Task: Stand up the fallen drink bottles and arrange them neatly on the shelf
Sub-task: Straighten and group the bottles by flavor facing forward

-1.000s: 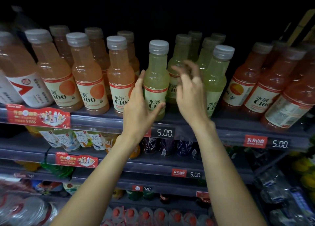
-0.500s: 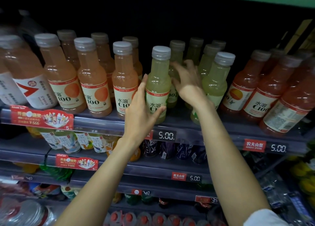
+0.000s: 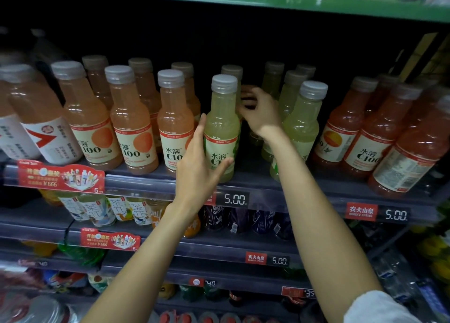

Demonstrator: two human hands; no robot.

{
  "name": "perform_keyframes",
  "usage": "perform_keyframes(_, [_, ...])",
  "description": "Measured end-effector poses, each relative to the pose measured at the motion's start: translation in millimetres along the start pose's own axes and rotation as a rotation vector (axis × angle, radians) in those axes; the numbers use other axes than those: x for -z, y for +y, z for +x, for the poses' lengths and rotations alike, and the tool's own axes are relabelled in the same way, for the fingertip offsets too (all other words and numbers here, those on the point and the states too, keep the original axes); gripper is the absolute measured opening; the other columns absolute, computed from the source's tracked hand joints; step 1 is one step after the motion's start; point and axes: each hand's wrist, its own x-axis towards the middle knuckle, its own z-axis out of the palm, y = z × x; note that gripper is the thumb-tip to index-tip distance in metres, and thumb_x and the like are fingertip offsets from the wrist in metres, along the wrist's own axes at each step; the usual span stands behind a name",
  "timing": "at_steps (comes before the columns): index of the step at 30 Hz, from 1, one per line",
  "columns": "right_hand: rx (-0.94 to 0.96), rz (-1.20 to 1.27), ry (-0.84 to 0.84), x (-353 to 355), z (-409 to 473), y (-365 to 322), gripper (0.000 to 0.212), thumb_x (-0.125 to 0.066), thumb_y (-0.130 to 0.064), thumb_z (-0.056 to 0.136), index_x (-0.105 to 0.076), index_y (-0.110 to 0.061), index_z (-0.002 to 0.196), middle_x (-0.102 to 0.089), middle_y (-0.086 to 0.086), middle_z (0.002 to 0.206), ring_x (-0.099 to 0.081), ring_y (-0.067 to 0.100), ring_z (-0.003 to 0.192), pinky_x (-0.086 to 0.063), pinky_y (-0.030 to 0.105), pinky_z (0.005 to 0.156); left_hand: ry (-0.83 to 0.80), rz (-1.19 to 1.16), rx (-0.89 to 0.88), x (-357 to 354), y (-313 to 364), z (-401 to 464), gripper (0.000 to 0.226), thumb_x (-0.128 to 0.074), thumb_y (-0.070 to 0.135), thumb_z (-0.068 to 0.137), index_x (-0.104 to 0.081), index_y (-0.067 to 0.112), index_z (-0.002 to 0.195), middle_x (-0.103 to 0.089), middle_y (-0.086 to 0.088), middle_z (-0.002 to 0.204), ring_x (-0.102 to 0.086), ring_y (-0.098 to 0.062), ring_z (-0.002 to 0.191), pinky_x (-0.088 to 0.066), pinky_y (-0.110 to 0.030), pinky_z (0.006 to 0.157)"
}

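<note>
**Green-edged shelf, both hands among the pale green bottles**

Grey shelf [image 3: 263,185], largest thing in view, runs from left edge to right edge under a green-trimmed board. Along its front edge stand upright drink bottles: orange bottles [image 3: 131,125] toward the left end, red bottles [image 3: 379,137] toward the right end, pale green bottles [image 3: 302,127] in the middle. None in view lies flat, though the red ones at the right end lean. Lower shelves hold tea bottles [image 3: 97,210] and dark bottles, blurred.

Compared with half a second ago, the right hand [image 3: 259,114] has reached deeper, behind the front row, and its fingers now curl round a rear green bottle [image 3: 232,73], of which mostly the cap shows. That suggests the back row is being straightened.

Left hand [image 3: 197,169] steadies the front green bottle [image 3: 222,130], which stands at the front edge near the middle; thumb on its left side, fingers across the label, gripping loosely.

A price tag [image 3: 235,199] reads 5.00.
</note>
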Motion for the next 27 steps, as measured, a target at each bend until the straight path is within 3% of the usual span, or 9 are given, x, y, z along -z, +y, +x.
perform_keyframes(4, [0.026,0.108,-0.028,-2.8,-0.8,2.7,0.039,-0.064,-0.007,0.086,-0.055,-0.004,0.125,-0.061,0.011,0.12,-0.057,0.017,0.103,-0.049,0.037,0.093,-0.003,-0.005,-0.006,0.3,-1.7,1.5,0.101,-0.078,0.035,0.077,-0.014,0.018,0.153,-0.04,-0.004,0.151,-0.043,-0.018,0.134,-0.035,-0.019,0.097])
perform_keyframes(10, [0.027,0.172,-0.035,-9.7,-2.6,3.8,0.037,-0.062,-0.016,0.091,-0.054,-0.009,0.126,-0.059,0.006,0.126,-0.058,0.012,0.102,-0.048,0.035,0.096,-0.009,0.005,-0.007,0.2,-1.8,1.7,0.1,-0.077,0.035,0.078,-0.014,0.016,0.153,-0.04,-0.006,0.151,-0.042,-0.021,0.134,-0.035,-0.023,0.098])
perform_keyframes(14, [0.024,0.176,-0.03,-13.6,-0.5,4.6,0.037,-0.06,-0.015,0.091,-0.053,-0.009,0.127,-0.059,0.007,0.127,-0.061,0.019,0.104,-0.049,0.037,0.095,-0.005,0.011,0.006,0.1,-1.3,1.3,0.101,-0.077,0.033,0.08,-0.012,0.017,0.154,-0.043,-0.006,0.148,-0.044,-0.021,0.131,-0.033,-0.02,0.095])
perform_keyframes(19, [0.048,0.158,-0.034,-15.0,0.7,8.3,0.038,-0.059,-0.012,0.092,-0.052,-0.007,0.129,-0.059,0.008,0.127,-0.059,0.02,0.107,-0.048,0.029,0.09,0.003,0.027,-0.007,0.1,-1.5,0.4,0.1,-0.076,0.032,0.081,-0.01,0.016,0.154,-0.044,-0.008,0.148,-0.045,-0.021,0.13,-0.029,-0.014,0.091])
perform_keyframes(22, [0.05,0.158,-0.043,-15.2,1.3,9.8,0.038,-0.059,-0.012,0.092,-0.052,-0.007,0.128,-0.059,0.009,0.126,-0.059,0.024,0.108,-0.049,0.033,0.092,-0.001,0.02,-0.007,0.6,-1.8,0.3,0.101,-0.076,0.032,0.081,-0.008,0.017,0.154,-0.043,-0.008,0.148,-0.043,-0.021,0.131,-0.03,-0.016,0.093])
perform_keyframes(27, [0.051,0.132,-0.099,-10.4,-7.7,5.7,0.04,-0.053,-0.014,0.096,-0.046,-0.009,0.135,-0.051,0.008,0.136,-0.052,0.024,0.121,-0.043,0.042,0.103,-0.003,-0.004,-0.006,-0.5,-3.4,-0.2,0.101,-0.076,0.029,0.082,-0.007,0.015,0.154,-0.04,-0.008,0.15,-0.041,-0.017,0.132,-0.024,-0.007,0.095])
